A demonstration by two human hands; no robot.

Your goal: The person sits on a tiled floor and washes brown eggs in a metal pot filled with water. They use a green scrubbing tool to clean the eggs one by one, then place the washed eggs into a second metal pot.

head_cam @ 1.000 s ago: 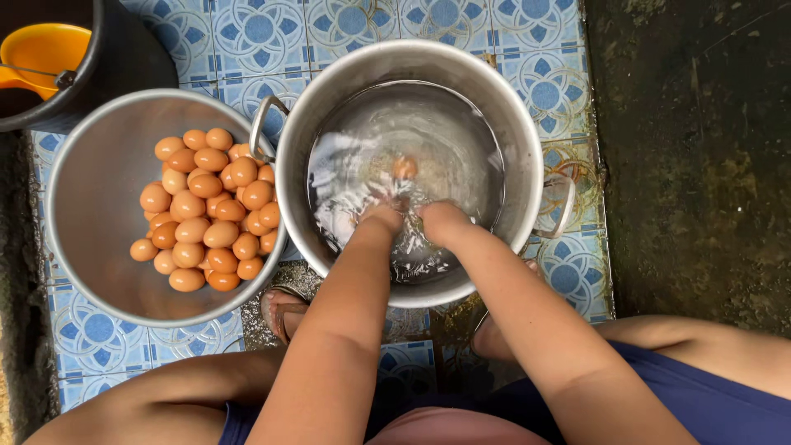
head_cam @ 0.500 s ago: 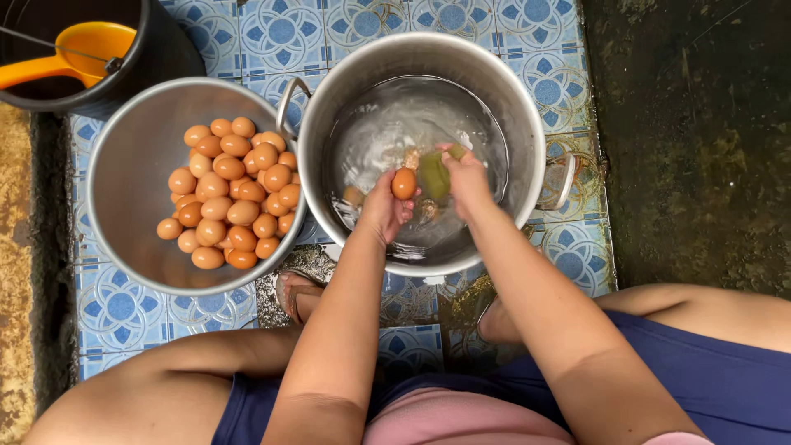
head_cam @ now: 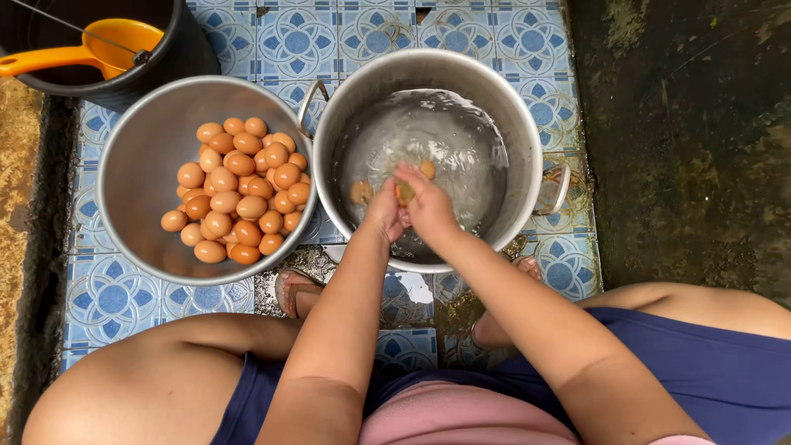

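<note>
A tall steel pot (head_cam: 527, 124) holds water with a couple of brown eggs (head_cam: 361, 192) floating in it. Over the pot, my left hand (head_cam: 384, 213) and my right hand (head_cam: 428, 208) are pressed together around one brown egg (head_cam: 404, 194), which shows between the fingers. A yellowish scrubbing pad seen earlier is hidden in my right hand, if still there. To the left stands a wide steel bowl (head_cam: 132, 165) with a heap of several brown eggs (head_cam: 239, 194).
A black bucket (head_cam: 177, 49) with an orange ladle (head_cam: 91, 51) sits at the top left. The floor is blue patterned tile (head_cam: 297, 37); dark mossy ground (head_cam: 700, 148) lies to the right. My knees and sandalled feet (head_cam: 292, 292) are below the pot.
My hands came up out of the water with an egg and a yellowish pad, then closed together around the egg. The view shifted slightly.
</note>
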